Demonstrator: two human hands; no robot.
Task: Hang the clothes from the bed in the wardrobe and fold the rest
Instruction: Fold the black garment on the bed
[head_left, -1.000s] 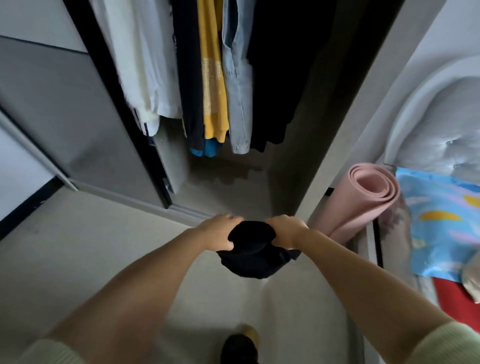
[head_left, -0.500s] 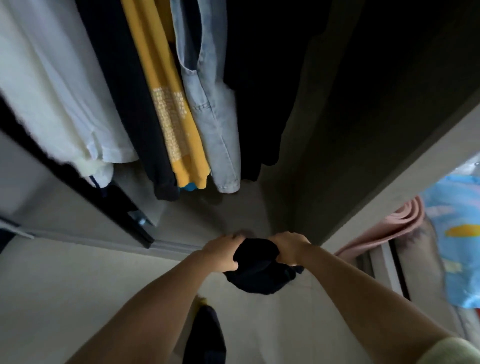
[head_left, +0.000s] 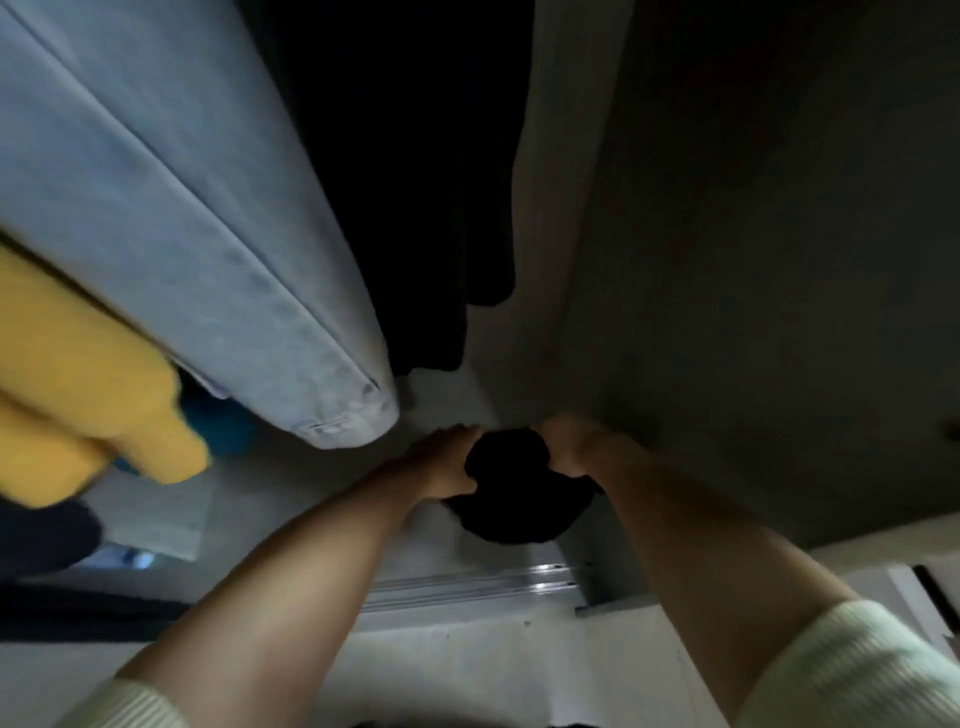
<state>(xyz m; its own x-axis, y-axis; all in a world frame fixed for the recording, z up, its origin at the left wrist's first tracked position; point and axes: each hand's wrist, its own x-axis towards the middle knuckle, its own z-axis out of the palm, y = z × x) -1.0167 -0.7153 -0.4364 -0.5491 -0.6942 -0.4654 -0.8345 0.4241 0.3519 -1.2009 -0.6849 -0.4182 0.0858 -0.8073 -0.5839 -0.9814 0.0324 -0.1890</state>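
Observation:
A small bundled black garment (head_left: 511, 493) hangs between my two hands, low inside the open wardrobe (head_left: 753, 260). My left hand (head_left: 441, 462) grips its left side and my right hand (head_left: 569, 447) grips its right side, fingers curled into the cloth. The bundle is just above the wardrobe floor (head_left: 291, 493), near the right inner wall. Both forearms reach in over the door track, with cream sleeve cuffs at the frame's bottom.
A light blue denim garment (head_left: 182, 218), a yellow one (head_left: 78, 384) and dark clothes (head_left: 415, 182) hang close above and to the left. The metal sliding-door track (head_left: 467, 587) crosses under my arms. The wardrobe's right wall is next to my right hand.
I have leaned well into the wardrobe; the hanging clothes loom larger and the bed and pink mat have left the view. Both hands carried the black bundle forward over the track.

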